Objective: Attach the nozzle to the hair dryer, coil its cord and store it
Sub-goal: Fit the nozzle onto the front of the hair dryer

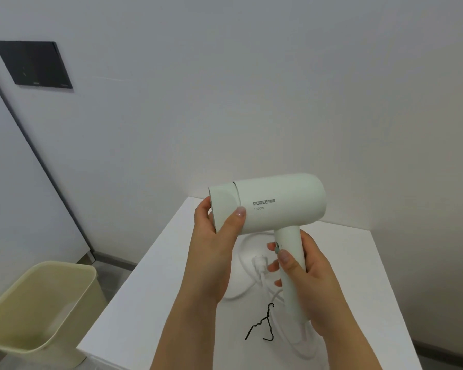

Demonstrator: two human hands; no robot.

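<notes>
I hold a pale green hair dryer (281, 201) above a white table (155, 303), its barrel pointing left. My right hand (309, 281) grips the handle, thumb near the switch. My left hand (217, 236) grips the nozzle (222, 206), which sits on the front end of the barrel. The white cord (241, 263) lies in loose loops on the table under my hands, with its plug (259, 264) lying between my two hands. A black twist tie (262, 325) lies on the table near the front.
A beige plastic bin (38, 303) stands on the floor left of the table. White walls rise behind and to the right of the table. A dark panel (34, 64) is set in the wall at upper left.
</notes>
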